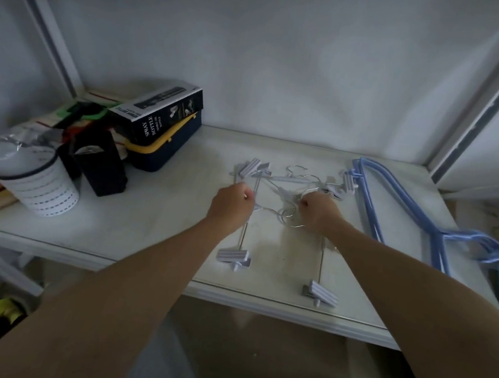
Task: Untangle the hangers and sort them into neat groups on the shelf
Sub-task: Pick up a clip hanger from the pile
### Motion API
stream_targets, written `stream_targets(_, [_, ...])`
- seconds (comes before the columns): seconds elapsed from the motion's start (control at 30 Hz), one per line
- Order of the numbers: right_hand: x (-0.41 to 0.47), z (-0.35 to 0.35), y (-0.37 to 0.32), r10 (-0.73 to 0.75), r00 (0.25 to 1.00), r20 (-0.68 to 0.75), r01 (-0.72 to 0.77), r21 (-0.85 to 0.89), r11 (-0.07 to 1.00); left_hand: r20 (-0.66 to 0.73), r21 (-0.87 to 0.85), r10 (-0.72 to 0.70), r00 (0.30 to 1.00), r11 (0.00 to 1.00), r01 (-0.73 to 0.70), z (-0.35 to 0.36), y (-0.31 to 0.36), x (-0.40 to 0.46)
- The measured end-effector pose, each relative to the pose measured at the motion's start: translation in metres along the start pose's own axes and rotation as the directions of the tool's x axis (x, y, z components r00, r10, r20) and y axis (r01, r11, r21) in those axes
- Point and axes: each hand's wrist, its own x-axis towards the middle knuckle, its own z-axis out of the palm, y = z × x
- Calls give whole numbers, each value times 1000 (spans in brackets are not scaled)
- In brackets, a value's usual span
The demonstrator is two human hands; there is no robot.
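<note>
Pale lilac clip hangers [284, 192] lie in a tangle on the white shelf [153, 222], their wire hooks crossed between the two hands. The left hand [232, 207] is clenched around the metal rod of one clip hanger; that rod runs from a clip [234, 256] near the shelf's front edge up past the knuckles to more clips beyond the hand. The right hand [320, 212] is closed on the knot of wire hooks, with another clip [321, 296] lying nearer the front edge below its wrist. Beyond and to the right of the right hand, a stack of blue hangers [416, 214] rests flat on the shelf, apart from the tangle. Well left of the left hand stand a spray bottle box [161, 113] and a white cup [38, 180].
</note>
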Motion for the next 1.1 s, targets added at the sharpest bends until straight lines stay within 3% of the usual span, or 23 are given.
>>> stream_targets(0.13, [-5,-16,-10,-43,991,-130,54,79,995,10,-58,12,1000,998,-11,0,11,4])
stream_targets(0.2, [-6,-25,-17,-5,985,-173,43,216,975,21,-118,16,1000,993,-14,0,23,4])
stream_targets(0.37, [-20,-34,-44,95,991,-92,-24,579,815,37,-370,41,998,929,-24,-7,60,3])
stream_targets(0.5, [-36,-32,-69,17,997,-75,34,629,777,177,-547,-6,984,831,103,-20,81,3])
stream_targets(0.6, [-47,-30,-86,-5,995,-101,69,641,765,203,-561,-41,978,814,151,-30,89,6])
stream_targets(0.7, [-47,-30,-90,-57,996,-62,84,678,730,112,-514,-123,986,842,164,-34,85,10])
stream_targets(0.77, [-44,-37,-85,-77,997,-2,52,757,651,16,-517,-169,986,842,152,-36,75,14])
stream_targets(0.83, [-34,-42,-71,8,1000,27,-27,834,551,-7,-573,-217,976,801,174,-41,65,17])
stream_targets(0.87, [-29,-43,-60,77,997,18,-58,828,557,5,-595,-247,969,778,201,-43,60,18])
stream_targets(0.93, [-17,-40,-36,177,984,-35,-106,680,726,27,-595,-294,955,763,252,-47,50,18])
stream_targets(1.03, [-14,-24,-8,137,990,26,-140,216,966,35,-540,-292,956,799,263,-45,41,15])
stream_targets(1.1, [-18,-13,1,109,987,122,-100,-83,992,42,-518,-274,961,816,255,-40,37,12])
